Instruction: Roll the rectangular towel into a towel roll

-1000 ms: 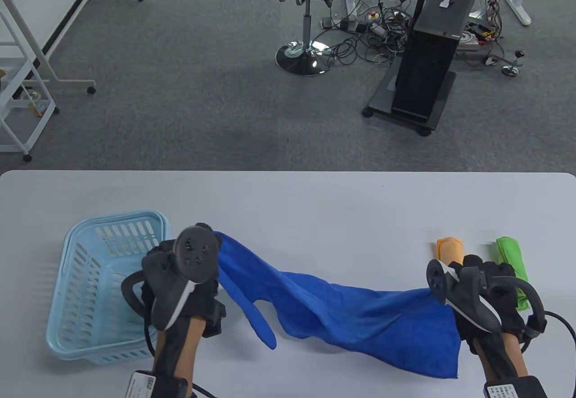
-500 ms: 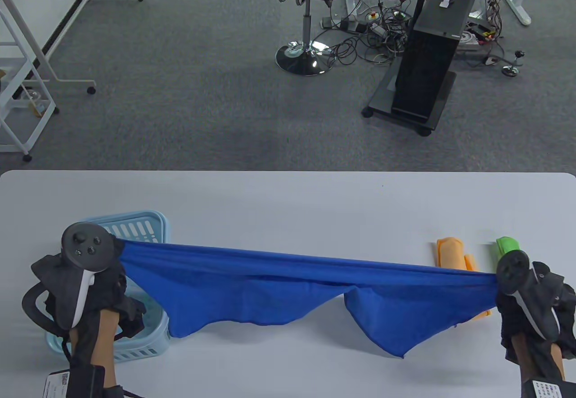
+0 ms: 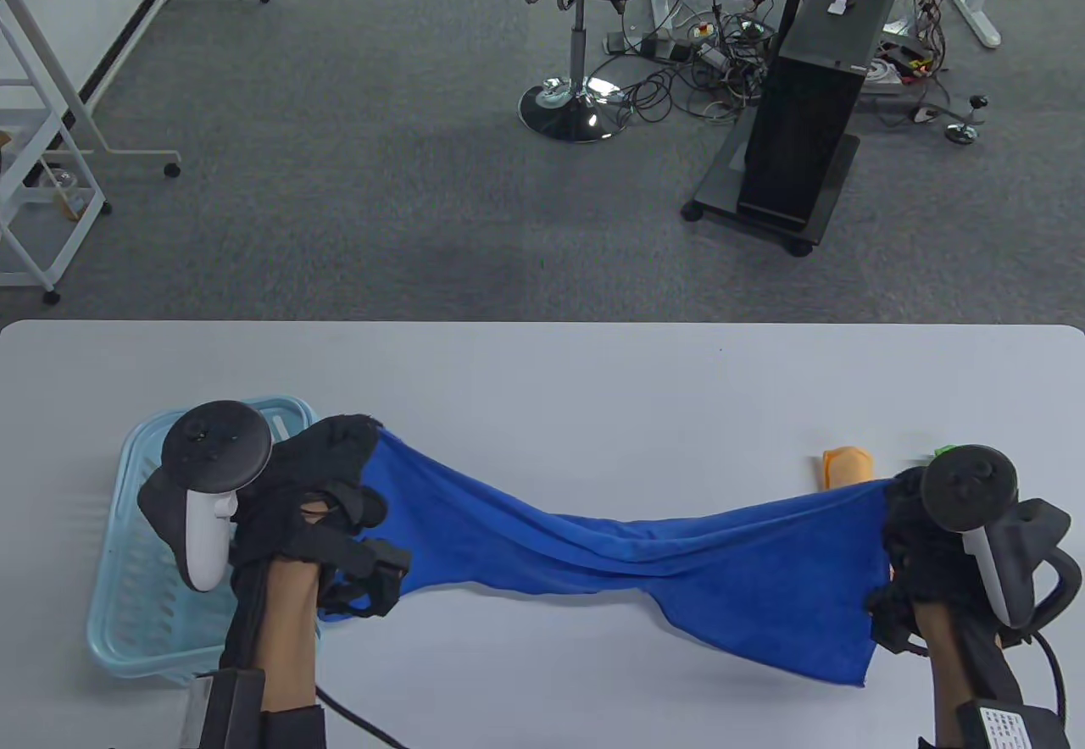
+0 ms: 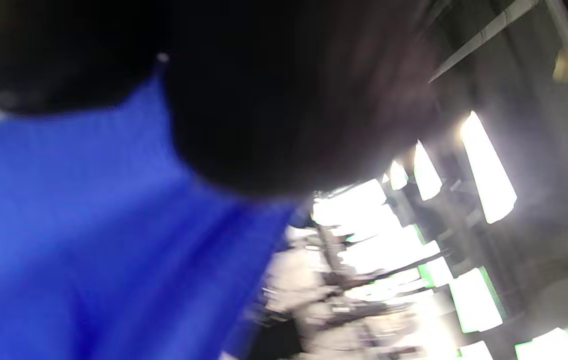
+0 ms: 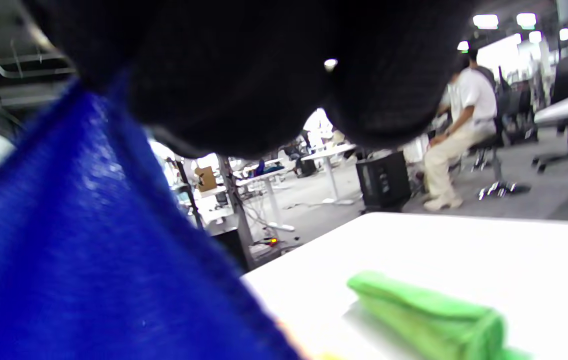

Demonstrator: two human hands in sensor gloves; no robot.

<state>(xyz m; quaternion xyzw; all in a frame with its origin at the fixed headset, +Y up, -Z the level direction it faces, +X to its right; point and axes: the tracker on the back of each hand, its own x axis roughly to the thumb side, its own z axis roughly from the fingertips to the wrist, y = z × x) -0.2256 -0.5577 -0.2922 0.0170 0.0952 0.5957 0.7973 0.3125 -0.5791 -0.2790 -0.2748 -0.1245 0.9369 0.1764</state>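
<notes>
A blue towel (image 3: 627, 554) hangs between both hands above the white table (image 3: 542, 376), sagging in the middle with its lower edge drooping to the right. My left hand (image 3: 335, 478) grips the towel's left end, over the basket's right side. My right hand (image 3: 911, 520) grips the right end near the table's right side. In the left wrist view the blue towel (image 4: 89, 240) fills the lower left under dark gloved fingers (image 4: 274, 100). In the right wrist view the blue towel (image 5: 89, 250) hangs from the gloved fingers (image 5: 244, 70).
A light blue plastic basket (image 3: 136, 546) stands at the table's left. An orange towel roll (image 3: 846, 468) and a green towel roll (image 5: 429, 310) lie by the right hand. Beyond the table are an office chair (image 3: 585, 20) and a black cabinet (image 3: 805, 105).
The towel was pulled out wide and taut half a second ago. Both hands have since come inward and away from me, and the towel sags again in the middle.
</notes>
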